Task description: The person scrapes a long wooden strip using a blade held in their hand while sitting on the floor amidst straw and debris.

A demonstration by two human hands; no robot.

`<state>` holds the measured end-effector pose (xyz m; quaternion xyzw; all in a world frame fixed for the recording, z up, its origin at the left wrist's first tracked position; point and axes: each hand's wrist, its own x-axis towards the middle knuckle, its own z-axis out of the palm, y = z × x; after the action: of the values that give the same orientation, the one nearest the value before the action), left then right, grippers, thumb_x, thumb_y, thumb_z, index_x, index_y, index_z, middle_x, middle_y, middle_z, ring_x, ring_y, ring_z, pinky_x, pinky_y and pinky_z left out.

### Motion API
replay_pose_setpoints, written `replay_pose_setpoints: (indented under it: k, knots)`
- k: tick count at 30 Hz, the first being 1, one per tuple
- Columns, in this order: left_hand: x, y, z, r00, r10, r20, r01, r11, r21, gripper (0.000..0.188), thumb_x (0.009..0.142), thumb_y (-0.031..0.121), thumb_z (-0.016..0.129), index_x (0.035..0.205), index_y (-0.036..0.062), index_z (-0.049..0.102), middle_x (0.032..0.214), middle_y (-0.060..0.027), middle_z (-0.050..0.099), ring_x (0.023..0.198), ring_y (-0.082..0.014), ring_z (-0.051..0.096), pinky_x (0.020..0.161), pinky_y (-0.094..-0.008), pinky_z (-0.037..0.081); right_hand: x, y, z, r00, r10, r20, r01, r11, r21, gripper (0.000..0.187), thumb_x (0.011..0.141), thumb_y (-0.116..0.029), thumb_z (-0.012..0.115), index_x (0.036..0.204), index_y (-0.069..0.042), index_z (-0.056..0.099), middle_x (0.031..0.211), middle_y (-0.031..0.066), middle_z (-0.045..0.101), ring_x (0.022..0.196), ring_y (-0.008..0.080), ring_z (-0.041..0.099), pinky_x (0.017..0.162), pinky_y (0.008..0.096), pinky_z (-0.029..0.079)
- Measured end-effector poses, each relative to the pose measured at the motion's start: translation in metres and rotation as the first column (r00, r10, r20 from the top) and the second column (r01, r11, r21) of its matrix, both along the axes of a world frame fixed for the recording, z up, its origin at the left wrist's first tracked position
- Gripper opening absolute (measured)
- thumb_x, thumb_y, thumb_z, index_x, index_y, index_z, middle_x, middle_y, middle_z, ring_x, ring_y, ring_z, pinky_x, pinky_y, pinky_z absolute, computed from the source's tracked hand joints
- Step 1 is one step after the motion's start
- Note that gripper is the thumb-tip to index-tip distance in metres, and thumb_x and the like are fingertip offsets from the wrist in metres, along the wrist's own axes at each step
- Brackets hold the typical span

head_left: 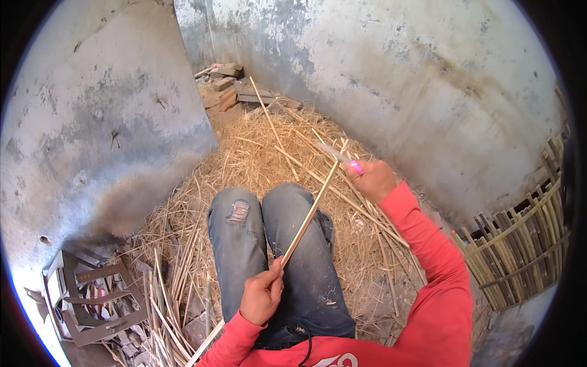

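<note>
A long, pale bamboo strip (309, 217) slants up across my right thigh. My left hand (263, 296) is closed round its lower part, and a pale length shows again below my left forearm. My right hand (371, 179) grips a knife (331, 151), its blade pointing left and lying against or just over the strip's upper end; contact is hard to judge. Something bright pink (356, 167) covers part of a right finger or thumb. Most of the knife's handle is hidden in my fist.
Straw-like shavings (244, 153) and loose strips cover the floor ahead. Bricks and wood pieces (229, 82) lie in the far corner. A slatted bamboo basket or panel (520, 251) leans at right; a dark metal frame (104, 300) lies at lower left. Stained walls (391, 73) enclose the space.
</note>
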<state>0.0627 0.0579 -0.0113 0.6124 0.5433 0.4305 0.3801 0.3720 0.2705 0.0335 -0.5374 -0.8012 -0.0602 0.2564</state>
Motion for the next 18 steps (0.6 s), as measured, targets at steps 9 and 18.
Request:
replay_pose_setpoints:
  k: [9, 18]
  knots:
    - [-0.005, -0.001, 0.005, 0.990, 0.026, 0.141, 0.004, 0.979, -0.204, 0.033, 0.101, 0.003, 0.060, 0.132, -0.0068, 0.064, 0.070, -0.0022, 0.064, 0.063, -0.0074, 0.059, 0.060, -0.0255, 0.048, 0.002, 0.016, -0.021, 0.995, -0.085, 0.045, 0.091, 0.987, -0.136, 0.049, 0.100, -0.053, 0.055, 0.088, -0.011, 0.075, 0.063, 0.0134, 0.066, 0.054, 0.0335, 0.065, 0.055, 0.0470, 0.054]
    - [-0.009, -0.001, -0.002, 0.998, 0.000, 0.071, 0.017, 0.971, -0.240, 0.030, 0.103, 0.006, 0.058, 0.130, -0.0031, 0.066, 0.071, -0.0035, 0.064, 0.066, -0.0072, 0.064, 0.061, -0.0254, 0.051, -0.019, -0.017, 0.027, 0.914, -0.059, -0.401, 0.075, 0.997, 0.023, 0.052, 0.096, -0.052, 0.065, 0.075, -0.004, 0.072, 0.058, 0.0175, 0.060, 0.051, 0.0342, 0.060, 0.053, 0.0469, 0.045]
